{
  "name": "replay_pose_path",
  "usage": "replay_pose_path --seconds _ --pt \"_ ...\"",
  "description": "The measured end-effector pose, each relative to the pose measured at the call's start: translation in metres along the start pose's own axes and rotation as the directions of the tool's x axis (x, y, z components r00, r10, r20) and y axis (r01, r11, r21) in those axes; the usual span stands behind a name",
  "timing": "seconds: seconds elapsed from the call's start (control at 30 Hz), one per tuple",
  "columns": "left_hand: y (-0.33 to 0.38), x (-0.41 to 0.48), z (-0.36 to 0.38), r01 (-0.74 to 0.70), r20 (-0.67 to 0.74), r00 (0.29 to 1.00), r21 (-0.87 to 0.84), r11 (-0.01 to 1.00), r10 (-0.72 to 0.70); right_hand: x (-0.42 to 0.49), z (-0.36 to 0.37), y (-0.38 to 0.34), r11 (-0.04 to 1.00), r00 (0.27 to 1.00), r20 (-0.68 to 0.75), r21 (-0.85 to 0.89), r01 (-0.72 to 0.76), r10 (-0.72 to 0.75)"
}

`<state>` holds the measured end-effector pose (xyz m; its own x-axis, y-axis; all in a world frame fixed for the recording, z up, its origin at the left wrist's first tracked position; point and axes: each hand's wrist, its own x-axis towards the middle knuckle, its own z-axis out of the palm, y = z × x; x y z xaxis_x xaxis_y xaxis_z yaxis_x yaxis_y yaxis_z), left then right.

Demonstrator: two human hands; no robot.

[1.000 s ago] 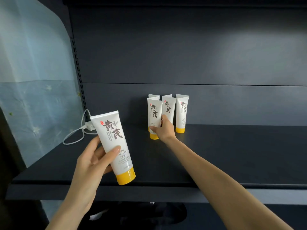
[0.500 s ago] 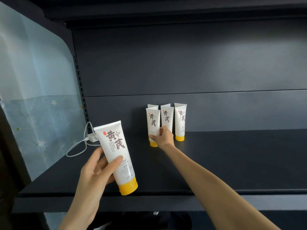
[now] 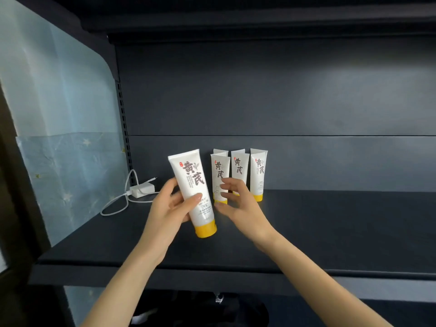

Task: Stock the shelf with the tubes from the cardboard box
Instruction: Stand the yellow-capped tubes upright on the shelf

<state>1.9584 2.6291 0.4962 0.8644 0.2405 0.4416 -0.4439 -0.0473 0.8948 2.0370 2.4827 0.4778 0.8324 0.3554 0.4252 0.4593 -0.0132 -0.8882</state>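
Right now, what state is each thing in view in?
held tube, tilted, cap down, off the shelf.
left hand, grips held tube.
right hand, open, holds nothing.
shelved tubes, five, upright on caps.
charger, lying on shelf.

we read two big dark characters, 黄芪, stacked down the front of the held tube [image 3: 192,190] in the left hand [image 3: 169,208]. a small red seal [image 3: 181,164] sits at their upper left, too small to read. fine print and a small boxed label lower down are blurred. the same 黄芪 stands on the front-left tube [image 3: 220,171], middle tube [image 3: 239,167] and right tube [image 3: 258,171] on the shelf [image 3: 330,232]; their small print is unreadable too.
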Motion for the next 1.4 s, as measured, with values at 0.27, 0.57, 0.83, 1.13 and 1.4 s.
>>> replay_pose_path --seconds 0.27,0.57,0.83,1.13,1.4 --pt "-0.009 0.009 0.022 -0.029 0.022 0.999 0.067 0.997 0.027 -0.039 0.002 -0.012 0.996 0.994 0.072 0.046 0.080 -0.083" --pt "-0.018 0.005 0.043 -0.092 0.022 0.996 0.147 0.985 0.090 -0.043 -0.001 -0.002 0.985 0.973 -0.179 -0.119 0.127 -0.147" --pt "-0.009 0.006 0.027 -0.023 0.219 0.975 0.270 0.962 -0.038 -0.016 -0.023 0.000 0.981 0.984 -0.139 -0.174 0.084 -0.109" --pt "-0.019 -0.009 -0.019 -0.102 0.142 0.984 0.943 0.317 -0.107 0.055 -0.060 0.035 0.936 0.985 -0.155 -0.329 -0.125 0.077" --pt "-0.018 -0.016 -0.036 -0.030 0.072 0.991 0.943 0.331 -0.117 0.079 -0.050 0.070 0.900 0.969 -0.164 -0.366 -0.235 0.186"
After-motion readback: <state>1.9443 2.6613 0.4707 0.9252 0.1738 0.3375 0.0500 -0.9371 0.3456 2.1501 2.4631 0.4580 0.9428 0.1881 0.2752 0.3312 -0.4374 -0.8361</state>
